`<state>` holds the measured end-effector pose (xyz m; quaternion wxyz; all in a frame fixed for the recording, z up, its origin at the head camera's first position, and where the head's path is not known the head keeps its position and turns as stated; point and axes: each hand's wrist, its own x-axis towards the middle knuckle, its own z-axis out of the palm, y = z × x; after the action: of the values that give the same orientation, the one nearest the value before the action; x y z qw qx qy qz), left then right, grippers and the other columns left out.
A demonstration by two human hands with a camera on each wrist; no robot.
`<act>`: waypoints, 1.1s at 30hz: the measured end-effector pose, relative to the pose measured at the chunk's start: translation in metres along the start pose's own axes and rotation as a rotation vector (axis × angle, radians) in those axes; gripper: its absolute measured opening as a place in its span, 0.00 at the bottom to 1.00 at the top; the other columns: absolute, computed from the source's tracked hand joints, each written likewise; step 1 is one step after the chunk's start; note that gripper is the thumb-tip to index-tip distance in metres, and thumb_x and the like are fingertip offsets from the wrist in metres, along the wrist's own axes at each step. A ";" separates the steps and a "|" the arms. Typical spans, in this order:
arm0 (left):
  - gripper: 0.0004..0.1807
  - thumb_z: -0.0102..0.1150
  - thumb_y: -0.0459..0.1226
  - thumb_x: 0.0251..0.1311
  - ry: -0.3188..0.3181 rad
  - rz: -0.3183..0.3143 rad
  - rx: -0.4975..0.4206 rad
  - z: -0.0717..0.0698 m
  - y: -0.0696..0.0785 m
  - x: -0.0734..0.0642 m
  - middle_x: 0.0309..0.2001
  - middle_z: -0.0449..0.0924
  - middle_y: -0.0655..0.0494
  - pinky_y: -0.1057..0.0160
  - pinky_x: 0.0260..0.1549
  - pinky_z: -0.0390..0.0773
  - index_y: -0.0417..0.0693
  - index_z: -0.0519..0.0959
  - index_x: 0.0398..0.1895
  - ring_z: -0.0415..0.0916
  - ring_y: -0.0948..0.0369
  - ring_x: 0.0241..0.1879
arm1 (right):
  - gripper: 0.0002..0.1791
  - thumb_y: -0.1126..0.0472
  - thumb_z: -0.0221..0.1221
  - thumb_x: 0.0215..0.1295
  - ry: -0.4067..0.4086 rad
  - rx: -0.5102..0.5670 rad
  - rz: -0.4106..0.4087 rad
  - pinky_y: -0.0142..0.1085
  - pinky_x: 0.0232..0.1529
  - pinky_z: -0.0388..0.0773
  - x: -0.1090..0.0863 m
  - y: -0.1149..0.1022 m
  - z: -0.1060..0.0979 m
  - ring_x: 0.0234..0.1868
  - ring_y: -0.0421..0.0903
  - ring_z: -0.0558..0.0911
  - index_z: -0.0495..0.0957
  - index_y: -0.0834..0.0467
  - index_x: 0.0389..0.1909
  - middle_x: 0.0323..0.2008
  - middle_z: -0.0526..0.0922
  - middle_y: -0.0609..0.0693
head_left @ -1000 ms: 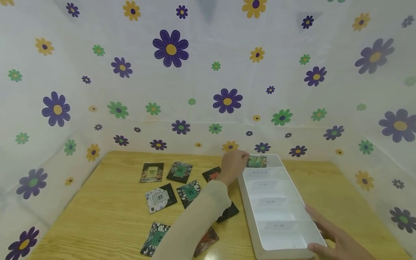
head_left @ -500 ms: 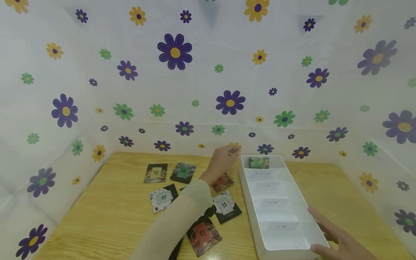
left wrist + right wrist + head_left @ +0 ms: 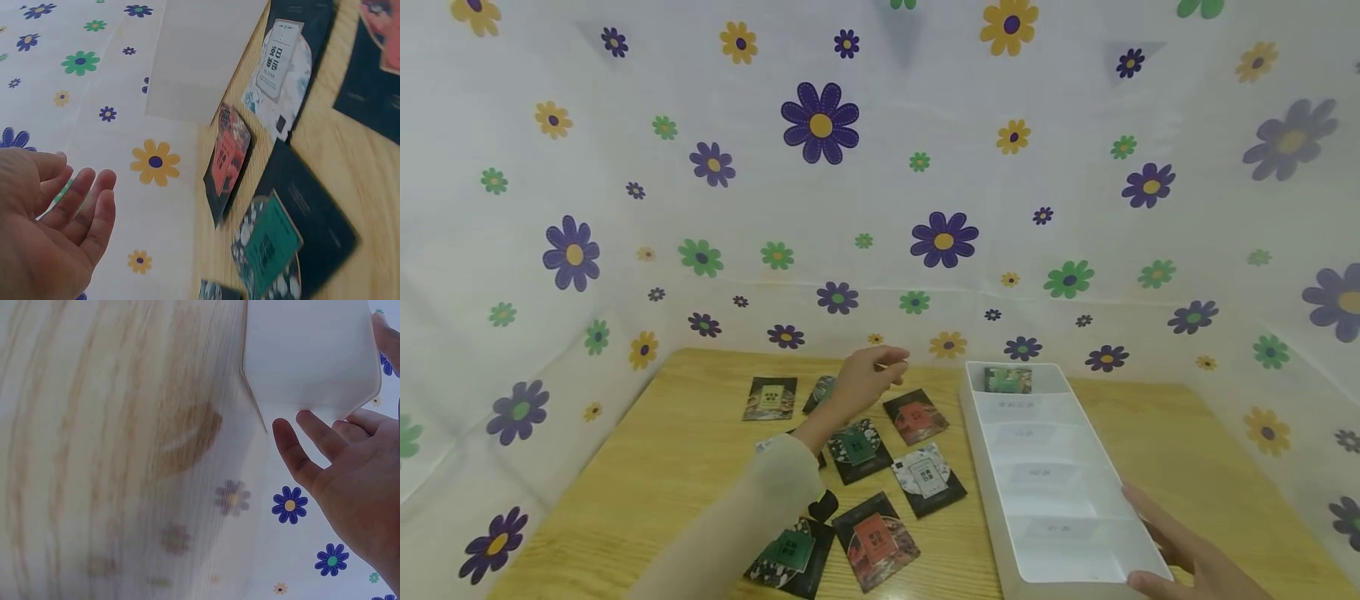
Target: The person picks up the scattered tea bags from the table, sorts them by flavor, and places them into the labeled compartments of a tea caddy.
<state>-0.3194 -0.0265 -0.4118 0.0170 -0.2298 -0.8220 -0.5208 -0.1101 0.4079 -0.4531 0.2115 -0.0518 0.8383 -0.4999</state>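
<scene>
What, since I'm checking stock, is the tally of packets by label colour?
Green-label packets: 3, one of them in the white box
Red-label packets: 2
Whitish-label packet: 1
Pale yellow-label packet: 1
Packets with labels covered or unclear: 2
Total: 9

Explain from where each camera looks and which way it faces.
Head: sits on the head, looks forward and down at the table, packets, box and cloth; left sleeve, left hand and right hand show.
Left wrist: on that wrist, faces cloth, table, packets and box; left hand shows.
Right wrist: on that wrist, faces box, table and cloth; right hand shows.
Shared: head and left wrist both show packets, box and left hand.
</scene>
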 end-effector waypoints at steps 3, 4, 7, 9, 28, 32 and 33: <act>0.18 0.57 0.40 0.76 -0.017 -0.028 -0.034 -0.016 -0.005 -0.011 0.51 0.86 0.49 0.54 0.45 0.84 0.45 0.81 0.64 0.85 0.53 0.44 | 0.51 0.60 0.57 0.78 -0.016 0.028 -0.009 0.32 0.49 0.80 0.000 0.005 -0.002 0.55 0.18 0.69 0.28 0.57 0.83 0.81 0.41 0.68; 0.18 0.57 0.41 0.77 -0.020 -0.045 -0.044 -0.021 -0.007 -0.016 0.51 0.85 0.50 0.54 0.46 0.84 0.46 0.81 0.64 0.85 0.54 0.44 | 0.50 0.60 0.57 0.78 -0.018 0.033 -0.017 0.32 0.49 0.80 0.000 0.007 -0.002 0.56 0.19 0.70 0.28 0.55 0.83 0.82 0.47 0.57; 0.19 0.57 0.42 0.77 -0.026 -0.078 -0.068 -0.037 -0.013 -0.029 0.52 0.85 0.51 0.50 0.47 0.84 0.48 0.80 0.65 0.85 0.54 0.46 | 0.50 0.61 0.55 0.79 -0.028 0.036 -0.020 0.33 0.49 0.81 -0.001 0.012 -0.002 0.56 0.21 0.71 0.28 0.52 0.83 0.79 0.51 0.42; 0.20 0.56 0.43 0.77 -0.028 -0.085 -0.078 -0.047 -0.016 -0.039 0.53 0.85 0.51 0.48 0.48 0.83 0.48 0.79 0.66 0.84 0.51 0.47 | 0.49 0.61 0.55 0.79 -0.032 0.033 -0.028 0.34 0.49 0.81 -0.001 0.014 -0.002 0.56 0.22 0.72 0.28 0.50 0.83 0.76 0.51 0.35; 0.24 0.57 0.43 0.77 -0.237 -0.181 -0.087 -0.090 -0.028 -0.131 0.62 0.79 0.39 0.52 0.53 0.82 0.36 0.76 0.67 0.79 0.48 0.58 | 0.50 0.61 0.61 0.75 0.114 -0.155 -0.101 0.31 0.47 0.81 -0.004 0.008 0.003 0.57 0.22 0.72 0.36 0.49 0.85 0.64 0.56 0.16; 0.23 0.59 0.44 0.76 -0.261 -0.228 -0.050 -0.092 -0.030 -0.150 0.60 0.81 0.43 0.54 0.52 0.82 0.37 0.78 0.64 0.78 0.48 0.59 | 0.50 0.63 0.59 0.76 0.063 -0.076 -0.100 0.32 0.47 0.82 -0.004 0.007 0.003 0.56 0.23 0.73 0.34 0.52 0.84 0.59 0.56 0.10; 0.22 0.59 0.43 0.75 -0.266 -0.236 -0.042 -0.093 -0.030 -0.155 0.59 0.81 0.43 0.54 0.52 0.82 0.37 0.79 0.63 0.78 0.48 0.58 | 0.50 0.62 0.59 0.76 0.057 -0.066 -0.090 0.33 0.47 0.82 -0.004 0.006 0.003 0.56 0.23 0.73 0.33 0.52 0.84 0.62 0.57 0.13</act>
<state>-0.2127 -0.1732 -0.4359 -0.1581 -0.1988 -0.8271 -0.5013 -0.1047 0.4098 -0.4585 0.1632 -0.0821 0.8568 -0.4821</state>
